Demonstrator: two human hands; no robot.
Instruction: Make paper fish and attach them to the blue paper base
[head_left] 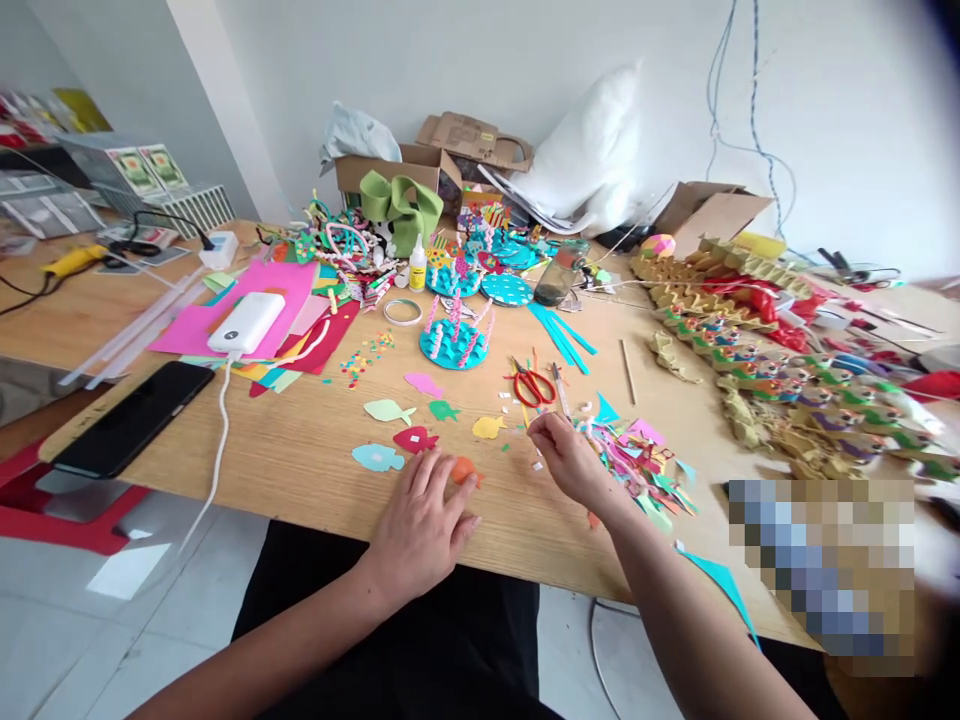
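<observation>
"What's covered near the middle?"
"Part of the small orange paper fish (462, 467): the left hand (424, 520), palm down with fingers loosely spread, overlaps its near side with one fingertip, not gripping it."
"And the right hand (570, 460)?"
"Curled, farther right. I cannot tell how tightly its fingertips meet or whether they hold anything. Its wrist covers part of the heap of multicoloured paper scraps (641, 455)."
"Anything else lost?"
"A pixelated patch (825, 570) blots out the near right."
"Open room?"
"Bare wooden tabletop (292, 440) at left, between the black rectangular phone (135, 420) by the near edge and the light-blue paper fish (388, 460)."
</observation>
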